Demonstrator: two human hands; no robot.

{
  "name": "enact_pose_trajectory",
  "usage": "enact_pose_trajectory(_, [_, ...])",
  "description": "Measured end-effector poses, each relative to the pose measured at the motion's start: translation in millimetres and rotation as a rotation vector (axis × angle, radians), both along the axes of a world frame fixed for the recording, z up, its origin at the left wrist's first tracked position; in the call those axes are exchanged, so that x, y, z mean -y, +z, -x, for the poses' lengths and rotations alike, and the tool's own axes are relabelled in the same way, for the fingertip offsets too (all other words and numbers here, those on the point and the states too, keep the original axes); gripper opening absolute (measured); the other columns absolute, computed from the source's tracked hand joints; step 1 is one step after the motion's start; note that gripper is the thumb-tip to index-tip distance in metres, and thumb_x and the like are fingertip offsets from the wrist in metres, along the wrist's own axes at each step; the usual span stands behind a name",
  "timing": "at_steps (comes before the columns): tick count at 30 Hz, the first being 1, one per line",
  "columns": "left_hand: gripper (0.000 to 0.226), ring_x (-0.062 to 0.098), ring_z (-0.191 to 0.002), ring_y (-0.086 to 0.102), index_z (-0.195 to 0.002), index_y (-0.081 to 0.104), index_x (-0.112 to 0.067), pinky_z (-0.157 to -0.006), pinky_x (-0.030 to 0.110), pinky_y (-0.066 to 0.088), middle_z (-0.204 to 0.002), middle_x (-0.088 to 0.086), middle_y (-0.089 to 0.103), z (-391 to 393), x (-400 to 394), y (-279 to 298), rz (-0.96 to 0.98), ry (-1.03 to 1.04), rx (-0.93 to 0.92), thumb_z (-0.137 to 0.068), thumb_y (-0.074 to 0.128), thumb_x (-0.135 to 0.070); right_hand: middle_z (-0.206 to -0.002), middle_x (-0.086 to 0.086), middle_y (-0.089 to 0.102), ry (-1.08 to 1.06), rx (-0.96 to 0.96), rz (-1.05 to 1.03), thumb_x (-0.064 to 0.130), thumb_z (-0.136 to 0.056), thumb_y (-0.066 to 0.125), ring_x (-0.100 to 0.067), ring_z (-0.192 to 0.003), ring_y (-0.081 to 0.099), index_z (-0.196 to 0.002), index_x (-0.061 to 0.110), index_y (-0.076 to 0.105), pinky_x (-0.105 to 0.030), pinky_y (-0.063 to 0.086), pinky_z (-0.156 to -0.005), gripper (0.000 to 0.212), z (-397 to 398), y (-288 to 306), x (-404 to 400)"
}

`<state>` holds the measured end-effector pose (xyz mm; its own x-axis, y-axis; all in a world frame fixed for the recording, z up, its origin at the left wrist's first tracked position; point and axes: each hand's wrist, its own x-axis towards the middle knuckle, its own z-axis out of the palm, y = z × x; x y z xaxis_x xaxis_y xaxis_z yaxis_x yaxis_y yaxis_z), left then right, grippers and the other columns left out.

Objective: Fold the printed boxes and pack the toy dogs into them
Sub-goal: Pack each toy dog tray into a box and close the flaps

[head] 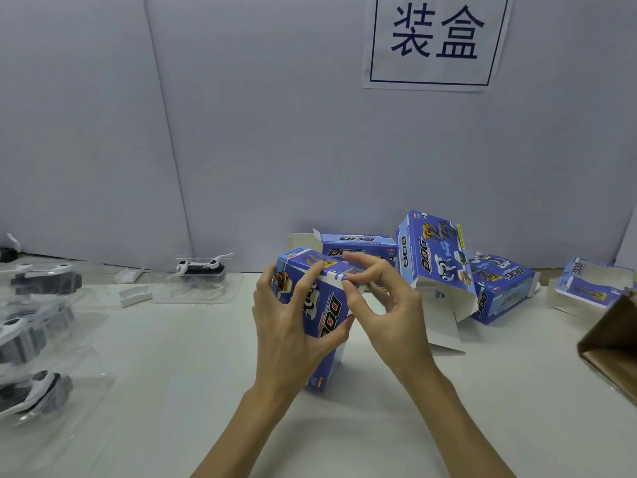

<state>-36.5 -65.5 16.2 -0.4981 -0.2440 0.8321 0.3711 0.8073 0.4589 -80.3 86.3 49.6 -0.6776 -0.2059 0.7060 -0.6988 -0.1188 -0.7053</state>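
Box (315,305) is held upright on the table (179,357), long axis vertical, gripped by the left hand (286,326). Its top edge is pinched by the right hand (382,305), which is nearer the flap.

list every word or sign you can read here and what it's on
"装盒": paper sign on the wall.
"DOG": held box, upside down.
"DOG": tilted box and back box.
"DOG": right boxes.
Small print on the boxes: too blurred to read.
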Motion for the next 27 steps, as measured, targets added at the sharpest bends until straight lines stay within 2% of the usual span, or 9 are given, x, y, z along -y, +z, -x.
enact_pose_trajectory(4, [0.08, 0.03, -0.142, 0.04, -0.144, 0.043, -0.041, -0.101, 0.057, 0.054, -0.154, 0.004, 0.028, 0, 1, 2, -0.019, -0.043, 0.011, -0.073, 0.073, -0.064, -0.12, 0.01, 0.074, 0.018, 0.032, -0.001, 0.022, -0.098, 0.07, -0.013, -0.125, 0.063, -0.107, 0.02, 0.064, -0.024, 0.059, -0.09, 0.011, 2, 1, 1])
enact_pose_trajectory(7, [0.075, 0.029, -0.146, 0.037, -0.144, 0.044, -0.043, -0.106, 0.058, 0.049, -0.158, 0.012, 0.03, 2, 0, 2, 0.066, -0.063, 0.015, -0.077, 0.073, -0.063, -0.114, 0.011, 0.075, -0.035, 0.121, 0.053, 0.026, -0.095, 0.07, -0.011, -0.121, 0.065, -0.113, 0.021, 0.07, -0.023, 0.061, -0.083, 0.018, 4, 2, -1])
enact_pose_trajectory(10, [0.07, 0.025, -0.146, 0.037, -0.14, 0.045, -0.045, -0.106, 0.059, 0.049, -0.16, 0.01, 0.03, 3, -3, 1, 0.053, -0.062, 0.017, -0.078, 0.072, -0.065, -0.113, 0.011, 0.075, -0.022, 0.156, 0.09, 0.026, -0.093, 0.069, -0.011, -0.124, 0.064, -0.111, 0.02, 0.074, -0.028, 0.064, -0.078, 0.019, 5, 1, -3])
enact_pose_trajectory(13, [0.069, 0.027, -0.145, 0.038, -0.133, 0.045, -0.043, -0.102, 0.06, 0.052, -0.159, 0.013, 0.031, 3, -2, 0, 0.0, -0.064, 0.03, -0.076, 0.078, -0.06, -0.116, 0.011, 0.076, -0.011, 0.104, 0.07, 0.026, -0.093, 0.069, -0.011, -0.127, 0.063, -0.113, 0.02, 0.075, -0.039, 0.064, -0.086, 0.021, 2, -1, 0])
enact_pose_trajectory(16, [0.065, 0.032, -0.145, 0.039, -0.131, 0.044, -0.041, -0.102, 0.06, 0.052, -0.158, 0.016, 0.03, 3, 4, 1, 0.001, -0.083, 0.052, -0.076, 0.073, -0.063, -0.119, 0.011, 0.075, -0.091, -0.021, 0.004, 0.031, -0.094, 0.069, -0.012, -0.129, 0.062, -0.114, 0.018, 0.075, -0.044, 0.063, -0.089, 0.025, 1, -5, 3])
enact_pose_trajectory(19, [0.067, 0.031, -0.145, 0.039, -0.135, 0.043, -0.041, -0.107, 0.057, 0.048, -0.159, 0.014, 0.029, 5, 1, -2, 0.038, -0.053, 0.022, -0.078, 0.07, -0.062, -0.126, 0.006, 0.072, -0.149, -0.165, -0.068, 0.032, -0.094, 0.071, -0.017, -0.129, 0.062, -0.116, 0.01, 0.072, -0.041, 0.063, -0.088, 0.031, 4, -9, 1])
enact_pose_trajectory(21, [0.073, 0.023, -0.147, 0.036, -0.143, 0.041, -0.046, -0.109, 0.051, 0.044, -0.161, 0.005, 0.024, 7, -1, -4, 0.025, -0.017, 0.005, -0.078, 0.073, -0.059, -0.131, 0.004, 0.07, -0.157, -0.224, -0.095, 0.027, -0.092, 0.075, -0.018, -0.131, 0.061, -0.118, 0.009, 0.069, -0.038, 0.06, -0.095, 0.031, 7, -13, 3])
enact_pose_trajectory(23, [0.078, 0.018, -0.147, 0.032, -0.148, 0.039, -0.049, -0.111, 0.053, 0.044, -0.161, -0.001, 0.021, 8, 1, -5, 0.016, -0.009, 0.027, -0.079, 0.074, -0.057, -0.136, 0.004, 0.068, -0.154, -0.237, -0.105, 0.021, -0.092, 0.076, -0.016, -0.134, 0.058, -0.119, 0.009, 0.069, -0.039, 0.056, -0.103, 0.031, 10, -18, 7])
enact_pose_trajectory(27, [0.074, 0.025, -0.148, 0.034, -0.146, 0.045, -0.045, -0.109, 0.058, 0.048, -0.16, -0.001, 0.022, 8, 8, -6, 0.018, -0.046, 0.028, -0.078, 0.073, -0.059, -0.138, 0.001, 0.066, -0.156, -0.243, -0.06, 0.016, -0.093, 0.075, -0.019, -0.135, 0.058, -0.12, 0.008, 0.07, -0.038, 0.056, -0.103, 0.029, 10, -26, 13])
